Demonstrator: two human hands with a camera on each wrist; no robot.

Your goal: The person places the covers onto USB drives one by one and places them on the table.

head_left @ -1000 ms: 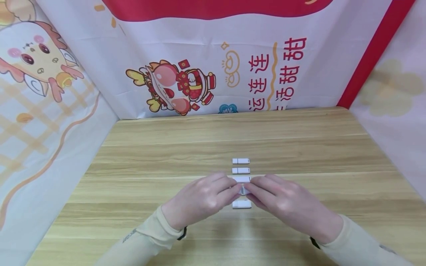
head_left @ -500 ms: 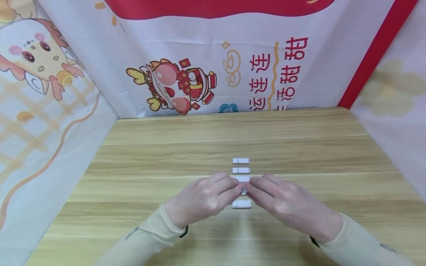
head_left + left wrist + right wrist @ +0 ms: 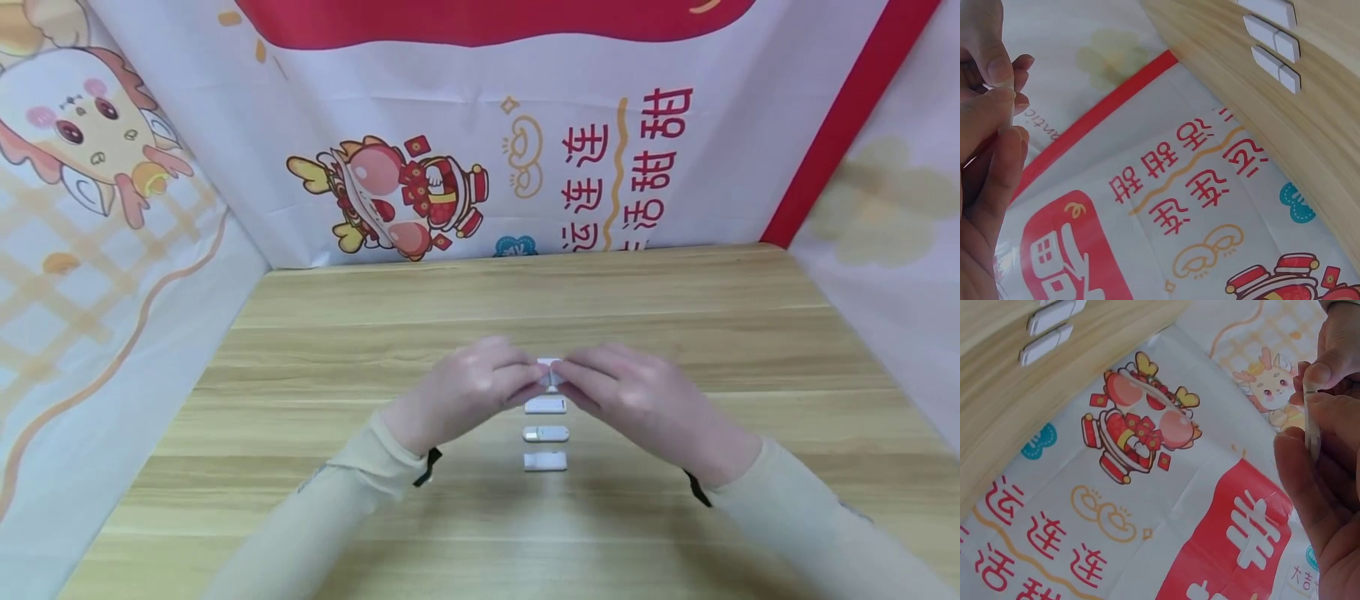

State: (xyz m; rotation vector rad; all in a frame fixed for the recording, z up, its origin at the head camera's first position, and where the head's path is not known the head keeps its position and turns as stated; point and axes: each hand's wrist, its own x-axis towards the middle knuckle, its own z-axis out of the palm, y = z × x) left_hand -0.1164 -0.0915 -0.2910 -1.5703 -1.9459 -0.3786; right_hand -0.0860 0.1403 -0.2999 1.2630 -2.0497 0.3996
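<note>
Above the row on the wooden table [image 3: 337, 433], both hands meet over a small white USB stick [image 3: 552, 380]. My left hand [image 3: 472, 387] pinches its left end between thumb and fingers, my right hand [image 3: 637, 392] its right end. In the right wrist view the held USB stick [image 3: 1312, 428] appears as a thin, pale edge between the fingertips; fingers hide most of it. Nearer the body lie a white stick [image 3: 545, 406], another with rounded ends [image 3: 546, 433] and a third [image 3: 545, 461]. One farther stick [image 3: 549, 361] is partly covered by the fingers.
Printed cloth walls stand behind [image 3: 450, 83], on the left [image 3: 112, 250] and on the right [image 3: 885, 275] of the table. In the left wrist view, white sticks with a seam line [image 3: 1277, 69] lie near the table's far edge.
Both hands have moved away from the body along the row, from the fourth stick to the second. The round-ended stick they held is released and lies on the table.
</note>
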